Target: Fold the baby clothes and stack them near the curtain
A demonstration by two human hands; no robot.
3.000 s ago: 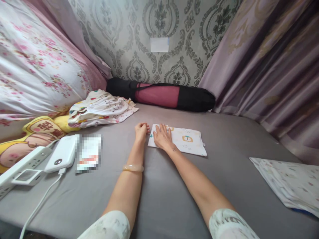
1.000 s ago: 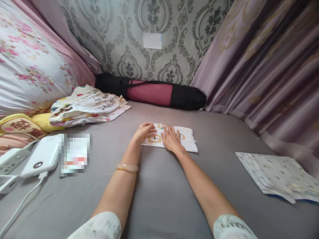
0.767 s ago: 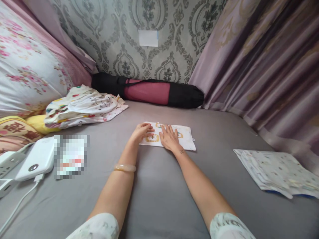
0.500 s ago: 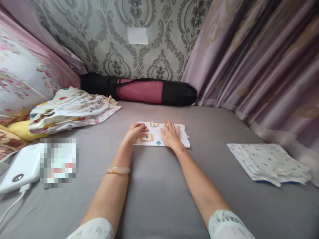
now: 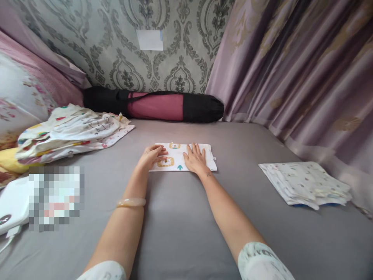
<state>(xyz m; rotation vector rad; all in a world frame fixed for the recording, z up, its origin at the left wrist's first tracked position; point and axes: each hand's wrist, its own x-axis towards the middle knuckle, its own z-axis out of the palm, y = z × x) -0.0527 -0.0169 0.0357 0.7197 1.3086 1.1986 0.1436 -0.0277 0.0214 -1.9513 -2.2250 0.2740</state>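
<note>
A white folded cloth (image 5: 180,158) with yellow lion faces and a green leaf print lies flat on the grey bed sheet (image 5: 180,214). My left hand (image 5: 152,156) rests at the cloth's left end, fingers slightly bent and pointing right, with nothing visibly gripped. Toward the right part of the cloth, my right hand (image 5: 196,158) lies palm down with its fingers spread. A small tag sticks out at the cloth's right edge. The area under both palms is hidden.
Folded printed cloths (image 5: 305,182) are stacked at the right. Rumpled patterned clothes (image 5: 72,130) lie at the left, behind a white power bank (image 5: 16,202) with a cable and a blurred-out item (image 5: 60,198). A black and pink bag (image 5: 157,105) lies along the wall.
The whole view has shifted slightly, so the scene sits further left. Both hands remain on the cloth in nearly the same places.
</note>
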